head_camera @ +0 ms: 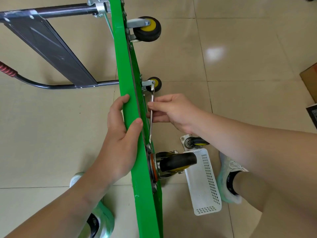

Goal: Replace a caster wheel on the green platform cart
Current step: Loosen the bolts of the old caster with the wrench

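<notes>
Left hand (120,134) grips the upended green plastic platform cart's (125,69) edge; right hand (169,112) pinches a slim silver metal wrench (151,115).

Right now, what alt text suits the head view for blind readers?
A person's left hand grips the edge of a green platform cart tipped on its side, while the right hand holds a wrench along its underside. A loose caster and white basket lie on the floor.
</notes>
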The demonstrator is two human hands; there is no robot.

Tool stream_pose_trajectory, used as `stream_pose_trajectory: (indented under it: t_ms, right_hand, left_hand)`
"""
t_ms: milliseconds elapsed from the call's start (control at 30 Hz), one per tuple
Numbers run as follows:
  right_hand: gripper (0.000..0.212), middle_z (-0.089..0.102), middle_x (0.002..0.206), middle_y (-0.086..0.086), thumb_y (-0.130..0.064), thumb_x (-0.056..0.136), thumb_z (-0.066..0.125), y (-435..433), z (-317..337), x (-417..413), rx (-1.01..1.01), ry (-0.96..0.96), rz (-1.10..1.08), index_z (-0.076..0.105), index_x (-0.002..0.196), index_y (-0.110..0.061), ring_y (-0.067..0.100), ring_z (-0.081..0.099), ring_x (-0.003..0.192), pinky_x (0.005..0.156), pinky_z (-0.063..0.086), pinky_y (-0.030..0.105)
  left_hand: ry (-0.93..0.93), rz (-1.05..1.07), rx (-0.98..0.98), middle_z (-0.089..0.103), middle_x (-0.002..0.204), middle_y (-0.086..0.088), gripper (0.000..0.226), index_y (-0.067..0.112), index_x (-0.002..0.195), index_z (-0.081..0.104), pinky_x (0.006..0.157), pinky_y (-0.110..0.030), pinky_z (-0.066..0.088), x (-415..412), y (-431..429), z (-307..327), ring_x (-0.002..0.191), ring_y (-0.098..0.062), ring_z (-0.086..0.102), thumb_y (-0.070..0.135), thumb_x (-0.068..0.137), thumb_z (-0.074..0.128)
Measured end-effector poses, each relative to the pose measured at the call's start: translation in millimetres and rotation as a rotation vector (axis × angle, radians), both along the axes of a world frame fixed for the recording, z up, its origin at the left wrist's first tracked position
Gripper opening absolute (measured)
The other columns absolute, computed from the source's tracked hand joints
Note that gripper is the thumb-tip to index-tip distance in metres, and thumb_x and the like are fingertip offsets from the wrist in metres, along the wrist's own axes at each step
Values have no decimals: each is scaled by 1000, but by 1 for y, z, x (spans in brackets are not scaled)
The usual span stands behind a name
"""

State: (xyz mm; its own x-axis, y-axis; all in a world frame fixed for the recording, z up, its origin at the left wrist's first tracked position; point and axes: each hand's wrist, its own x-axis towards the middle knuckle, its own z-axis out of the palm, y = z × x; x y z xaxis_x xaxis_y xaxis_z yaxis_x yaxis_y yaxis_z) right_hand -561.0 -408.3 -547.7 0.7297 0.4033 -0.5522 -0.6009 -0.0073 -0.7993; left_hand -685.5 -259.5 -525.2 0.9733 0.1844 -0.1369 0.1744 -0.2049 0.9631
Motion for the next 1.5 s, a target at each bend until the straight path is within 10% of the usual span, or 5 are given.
stream_pose_trajectory:
  t_ms: [733, 1500]
  right_hand:
    - [16, 70, 88, 15, -4, 96, 61, 12, -53, -10, -113, 447, 91, 62, 110, 3, 19, 72, 68, 62, 62, 26]
    - [28, 76, 103, 15, 8, 82, 74, -13, 34, -51, 32, -392, 190, 75, 104, -10, 15, 70, 90, 88, 57, 29]
  left_hand:
    - [34, -12, 10, 45, 151, 0, 56, 65, 137, 30, 108, -64, 46, 0, 0, 1, 130, -38, 55, 56, 86, 50]
    - [21, 36, 34, 47, 150, 5, 48, 73, 125, 35, 115, -52, 43, -1, -7, 10, 135, -20, 53, 42, 91, 48]
